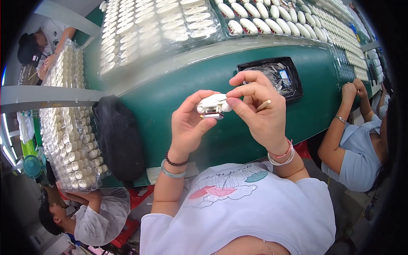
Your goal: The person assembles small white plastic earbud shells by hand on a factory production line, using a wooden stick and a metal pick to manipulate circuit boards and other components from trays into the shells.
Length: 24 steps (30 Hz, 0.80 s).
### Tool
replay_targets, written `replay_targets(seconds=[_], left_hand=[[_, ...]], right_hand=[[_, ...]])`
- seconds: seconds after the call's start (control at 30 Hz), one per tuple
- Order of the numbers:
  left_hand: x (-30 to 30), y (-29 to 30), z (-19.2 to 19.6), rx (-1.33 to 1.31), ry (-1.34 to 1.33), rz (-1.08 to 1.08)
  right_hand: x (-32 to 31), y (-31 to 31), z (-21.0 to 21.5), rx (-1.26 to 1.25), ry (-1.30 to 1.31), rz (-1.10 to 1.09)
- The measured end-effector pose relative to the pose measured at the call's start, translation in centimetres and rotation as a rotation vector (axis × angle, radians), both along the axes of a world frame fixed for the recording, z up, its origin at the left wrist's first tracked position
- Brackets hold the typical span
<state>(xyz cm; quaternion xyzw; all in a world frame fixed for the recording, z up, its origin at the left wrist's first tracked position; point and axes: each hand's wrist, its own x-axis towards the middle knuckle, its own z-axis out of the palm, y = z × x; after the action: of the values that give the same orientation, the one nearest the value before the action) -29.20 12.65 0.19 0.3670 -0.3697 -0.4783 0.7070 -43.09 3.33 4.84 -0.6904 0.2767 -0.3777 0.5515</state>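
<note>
A small white oval plastic housing [212, 103] with an open front and reddish and metallic parts inside is held up over the table. My left hand [188, 117] is closed on it, fingers along its left end and the thumb below. At its right end, my right hand [263, 108] pinches thumb and forefinger against the upper edge. Whatever lies between those fingertips is too small to make out. A thin pale stick [264, 105] sticks out from the curled fingers of that same hand.
Behind my right hand stands a black tray [297, 70] of thin metal strips. Clear trays of white housings [272, 26] line the far side. To the left are a black mesh bag [119, 136] and stacked trays [70, 144]. Other people work on both sides; one person's hands [355, 88] are at right.
</note>
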Motion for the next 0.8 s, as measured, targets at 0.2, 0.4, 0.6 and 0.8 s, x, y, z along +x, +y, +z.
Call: replay_targets(seconds=[0.2,0.4,0.6,0.8], left_hand=[[0.1,0.2,-0.2,-0.003,0.009,0.016],[0.2,0.3,-0.1,0.002,-0.009,0.006],[0.3,0.2,0.0,0.002,-0.037,-0.008],[0.6,0.4,-0.1,0.016,-0.125,0.001]], right_hand=[[-0.1,0.4,-0.6,0.004,-0.033,-0.023],[-0.1,0.9,-0.6,-0.024,-0.039,-0.019],[-0.3,0.4,-0.4,-0.069,0.005,-0.008],[-0.4,0.3,0.8,-0.208,0.126,-0.015]])
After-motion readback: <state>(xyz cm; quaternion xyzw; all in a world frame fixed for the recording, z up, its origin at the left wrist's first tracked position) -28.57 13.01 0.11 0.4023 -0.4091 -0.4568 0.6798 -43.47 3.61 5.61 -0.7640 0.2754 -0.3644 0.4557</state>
